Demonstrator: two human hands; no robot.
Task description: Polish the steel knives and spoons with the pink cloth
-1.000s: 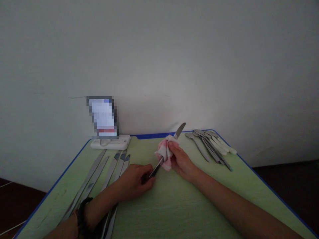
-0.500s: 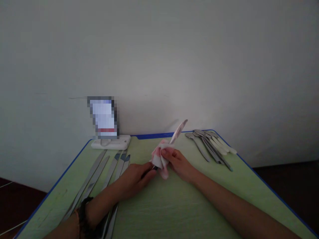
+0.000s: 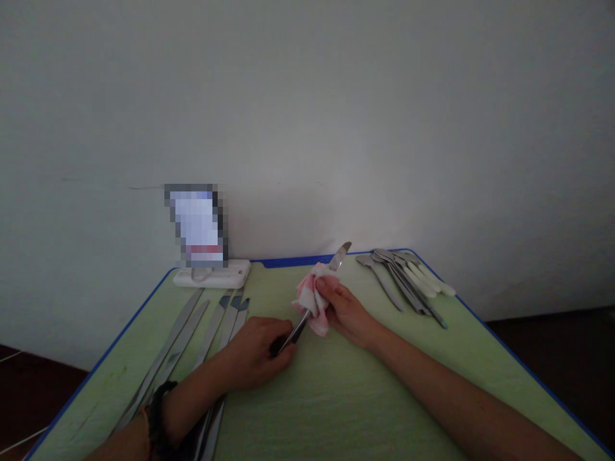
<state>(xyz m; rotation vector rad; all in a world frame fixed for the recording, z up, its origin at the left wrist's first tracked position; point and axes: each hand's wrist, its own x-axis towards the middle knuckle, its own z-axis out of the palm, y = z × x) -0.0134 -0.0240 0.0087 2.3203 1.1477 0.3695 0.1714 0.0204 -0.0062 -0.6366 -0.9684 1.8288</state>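
Observation:
My left hand (image 3: 263, 349) is closed round the handle end of a shiny table knife (image 3: 341, 255), which slants up and away to the right. A pink and white cloth (image 3: 310, 296) is wrapped about the middle of the knife. Pinching that cloth round the blade is my right hand (image 3: 343, 307), thumb on top. The rounded blade tip sticks out beyond the cloth, and a stretch of bare handle shows between the two hands. Left of my left hand lie several more table knives (image 3: 185, 330), partly hidden under my forearm.
Several spoons (image 3: 401, 282) lie bunched at the table's back right, beside some white-handled cutlery (image 3: 427, 280). At the back left a blurred-out phone (image 3: 196, 224) stands on a white base (image 3: 211, 275). The green table (image 3: 365, 403) has a blue edge and meets a grey wall (image 3: 307, 115).
The cloth and my right hand have slid up along the knife, baring more handle. Less of the blade tip now stands out past the cloth. My left hand keeps its grip.

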